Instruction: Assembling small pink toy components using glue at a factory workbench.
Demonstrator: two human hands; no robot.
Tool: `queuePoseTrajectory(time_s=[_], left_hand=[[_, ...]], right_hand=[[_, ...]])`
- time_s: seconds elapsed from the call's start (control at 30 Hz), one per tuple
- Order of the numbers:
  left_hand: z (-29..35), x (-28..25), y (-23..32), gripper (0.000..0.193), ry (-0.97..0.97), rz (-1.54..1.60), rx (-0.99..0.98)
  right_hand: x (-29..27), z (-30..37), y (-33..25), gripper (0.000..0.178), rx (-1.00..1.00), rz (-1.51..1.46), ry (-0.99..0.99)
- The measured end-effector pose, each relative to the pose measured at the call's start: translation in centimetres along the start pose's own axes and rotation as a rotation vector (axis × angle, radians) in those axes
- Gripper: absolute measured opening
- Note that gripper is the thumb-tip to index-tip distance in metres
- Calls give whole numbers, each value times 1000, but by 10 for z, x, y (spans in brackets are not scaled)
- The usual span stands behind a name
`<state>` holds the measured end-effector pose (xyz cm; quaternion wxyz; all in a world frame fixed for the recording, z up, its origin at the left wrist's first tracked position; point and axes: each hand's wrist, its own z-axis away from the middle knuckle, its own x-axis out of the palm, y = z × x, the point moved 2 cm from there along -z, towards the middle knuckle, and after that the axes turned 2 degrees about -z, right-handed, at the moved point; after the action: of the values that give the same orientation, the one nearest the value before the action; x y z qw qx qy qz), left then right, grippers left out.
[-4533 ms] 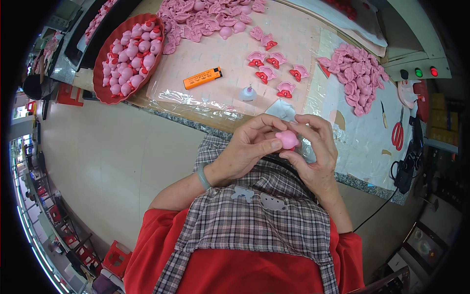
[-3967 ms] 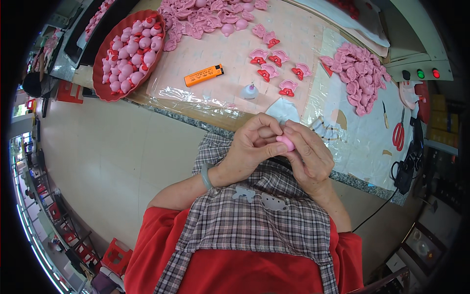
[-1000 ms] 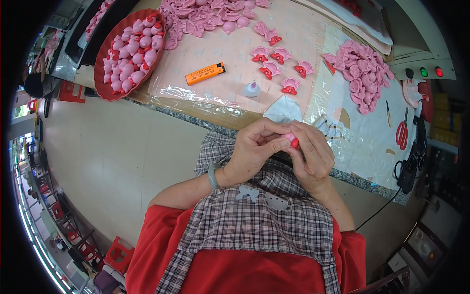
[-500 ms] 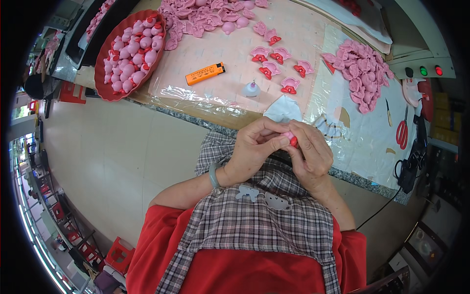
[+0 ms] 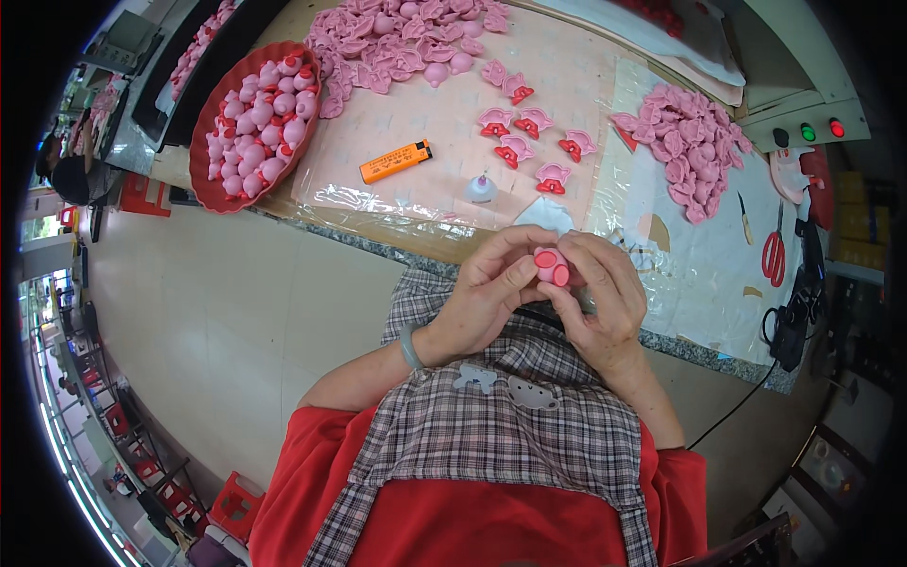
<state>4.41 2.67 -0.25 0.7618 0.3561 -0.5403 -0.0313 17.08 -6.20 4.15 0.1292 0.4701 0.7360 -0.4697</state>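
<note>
In front of my apron, at the table's near edge, a small pink plastic toy piece (image 5: 545,275) with two red oval parts is held between both hands. My left hand (image 5: 487,295) pinches it from the left with thumb and fingers. The fingers of my right hand (image 5: 607,295) close on its right side. The red ovals face up; its underside is hidden by my fingers. Just beyond my hands lie a white cloth (image 5: 542,215) and a small whitish bottle (image 5: 482,190) with a thin tip. Several pink pieces with red bases (image 5: 515,149) stand farther off.
A red scalloped basin (image 5: 199,161) full of pink and red toy pieces stands at left. Pink parts form a far pile (image 5: 378,52) and a right pile (image 5: 694,151). An orange lighter-shaped object (image 5: 392,163), a knife (image 5: 744,219) and red-handled scissors (image 5: 774,255) lie on the table.
Both hands have turned the toy piece, so its two red ovals now show facing up. My fingers have spread slightly around it. The view has shifted a little.
</note>
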Motion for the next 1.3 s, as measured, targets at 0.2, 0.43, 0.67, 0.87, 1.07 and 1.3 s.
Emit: queuePoseTrajectory(time_s=[0.2,0.43,0.67,0.87,1.07,1.3], left_hand=[[-2,-2,-3,31,-72,-32,19],[4,-6,0,29,-38,-160,84],[17,-10,40,38,2,-375,205],[23,-56,165,34,512,-1362,876],[19,-110,254,30,949,-1670,948],[-12,-128,290,31,924,-1998,886]], right_hand=[[-3,-2,4,40,-14,-31,9],[-1,-9,-4,39,-52,-60,-35],[-14,-16,-5,67,9,-136,-171],[-32,-16,9,43,36,-27,-126],[-29,-15,9,25,75,-11,-130],[-24,-16,11,30,50,-21,-171]])
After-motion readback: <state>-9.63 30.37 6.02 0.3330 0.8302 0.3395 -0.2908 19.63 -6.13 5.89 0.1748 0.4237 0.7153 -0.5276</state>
